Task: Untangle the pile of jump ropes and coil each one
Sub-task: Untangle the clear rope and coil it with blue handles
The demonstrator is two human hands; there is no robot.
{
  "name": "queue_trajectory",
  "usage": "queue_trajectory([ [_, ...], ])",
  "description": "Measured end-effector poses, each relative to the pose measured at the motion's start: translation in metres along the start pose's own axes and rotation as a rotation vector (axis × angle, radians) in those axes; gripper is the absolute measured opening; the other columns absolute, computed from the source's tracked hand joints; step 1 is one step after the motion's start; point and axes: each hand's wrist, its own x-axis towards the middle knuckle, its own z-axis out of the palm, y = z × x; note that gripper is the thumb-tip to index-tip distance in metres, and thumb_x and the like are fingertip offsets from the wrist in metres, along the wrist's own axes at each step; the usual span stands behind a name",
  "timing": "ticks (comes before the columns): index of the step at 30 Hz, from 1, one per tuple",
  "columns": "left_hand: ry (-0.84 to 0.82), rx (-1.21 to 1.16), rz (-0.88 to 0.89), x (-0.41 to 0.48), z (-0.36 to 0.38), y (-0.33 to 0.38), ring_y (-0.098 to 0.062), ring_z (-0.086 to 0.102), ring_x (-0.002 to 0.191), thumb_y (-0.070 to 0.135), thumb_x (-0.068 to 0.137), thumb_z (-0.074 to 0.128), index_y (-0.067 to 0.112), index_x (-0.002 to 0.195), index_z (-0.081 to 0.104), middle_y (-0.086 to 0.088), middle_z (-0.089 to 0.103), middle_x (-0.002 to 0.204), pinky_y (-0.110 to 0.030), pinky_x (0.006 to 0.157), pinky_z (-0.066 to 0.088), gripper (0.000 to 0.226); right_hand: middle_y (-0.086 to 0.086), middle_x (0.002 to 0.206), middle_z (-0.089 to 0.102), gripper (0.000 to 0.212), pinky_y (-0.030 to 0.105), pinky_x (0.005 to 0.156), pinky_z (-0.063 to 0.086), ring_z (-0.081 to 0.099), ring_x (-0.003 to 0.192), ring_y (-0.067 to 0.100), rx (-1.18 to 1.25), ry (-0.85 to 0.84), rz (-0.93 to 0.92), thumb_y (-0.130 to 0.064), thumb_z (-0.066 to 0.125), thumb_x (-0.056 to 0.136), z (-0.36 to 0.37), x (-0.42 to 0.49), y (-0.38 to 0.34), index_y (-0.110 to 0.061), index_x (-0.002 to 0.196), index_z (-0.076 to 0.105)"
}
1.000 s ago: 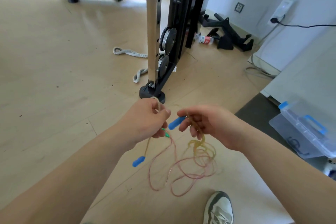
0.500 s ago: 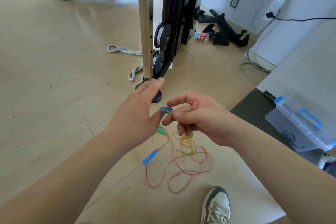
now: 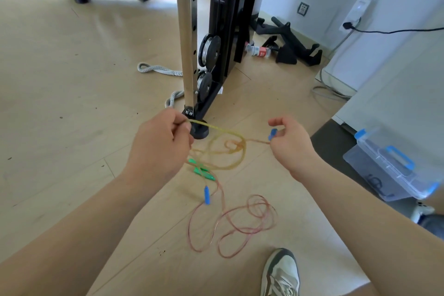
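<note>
- A perforated steel post (image 3: 188,31) is stood on the pale wooden floor (image 3: 72,67).
- The thin yellow rope (image 3: 216,129) is pinched by the left hand (image 3: 158,146), and a blue handle (image 3: 273,134) by the right hand (image 3: 292,145).
- The red rope (image 3: 249,230) is looped on the floor.

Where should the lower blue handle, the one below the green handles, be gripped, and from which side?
Probably mid-body on the lower blue handle, pinched across its narrow width. It sits near vertical, so a sideways approach suits. Come from its left: that side is open, while the red rope runs close on its right and the green handles crowd above.
</note>
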Motion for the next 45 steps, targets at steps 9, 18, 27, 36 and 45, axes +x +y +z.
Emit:
queue_trajectory([
  [9, -0.457, -0.266, -0.095, -0.012, 0.001, 0.026, -0.016, 0.046, 0.045, 0.014, 0.103, 0.054, 0.012, 0.100, 0.067, -0.003, 0.058, 0.061, -0.042, 0.062, 0.063, 0.013, -0.002, 0.124, 0.059, 0.064, 0.025, 0.061, 0.049, 0.061, 0.088, 0.007, -0.269, -0.265, -0.097, 0.000, 0.050, 0.082, 0.010, -0.008, -0.003, -0.032, 0.137, 0.058],
  [18, -0.162, -0.468, -0.067, 0.002, -0.012, 0.026, -0.016, 0.038, 0.044, 0.013, 0.104, 0.052, 0.013, 0.093, 0.066, -0.001, 0.055, 0.060, -0.029, 0.046, 0.032, 0.018, 0.003, 0.098, 0.076, 0.024, 0.020, 0.068, 0.047, 0.062, 0.079, 0.005, -0.272, -0.625, -0.204, -0.023, 0.047, 0.106, 0.030, -0.029, -0.019, -0.015, 0.103, 0.069],
  [27, -0.321, -0.028, -0.231, 0.009, -0.037, 0.006, -0.008, 0.063, 0.061, 0.019, 0.097, 0.063, 0.015, 0.091, 0.071, -0.002, 0.075, 0.075, -0.027, 0.067, 0.052, 0.011, -0.005, 0.084, 0.077, 0.031, 0.027, 0.075, 0.048, 0.063, 0.090, 0.017, -0.303, -0.496, -0.091, -0.025, 0.039, 0.106, 0.025, -0.019, -0.001, -0.015, 0.093, 0.065],
  [36, -0.412, 0.248, 0.276, -0.012, 0.001, 0.002, -0.004, 0.035, 0.145, 0.031, 0.095, 0.066, 0.033, 0.159, 0.024, 0.017, 0.038, 0.158, -0.028, 0.118, 0.032, 0.077, -0.012, 0.055, 0.039, 0.029, 0.028, 0.055, 0.044, 0.042, 0.051, 0.007, -0.244, -0.518, -0.445, -0.036, 0.047, 0.106, 0.021, -0.043, -0.043, -0.026, 0.092, 0.070],
  [45, -0.154, 0.056, 0.245, 0.006, -0.011, 0.004, 0.000, 0.063, 0.064, 0.025, 0.106, 0.046, 0.025, 0.095, 0.067, 0.011, 0.073, 0.078, -0.024, 0.060, 0.046, 0.023, -0.004, 0.062, 0.057, 0.029, 0.024, 0.062, 0.049, 0.055, 0.058, 0.012, 0.032, -0.532, -0.254, -0.041, 0.065, 0.097, 0.007, -0.028, -0.031, -0.013, 0.096, 0.073],
])
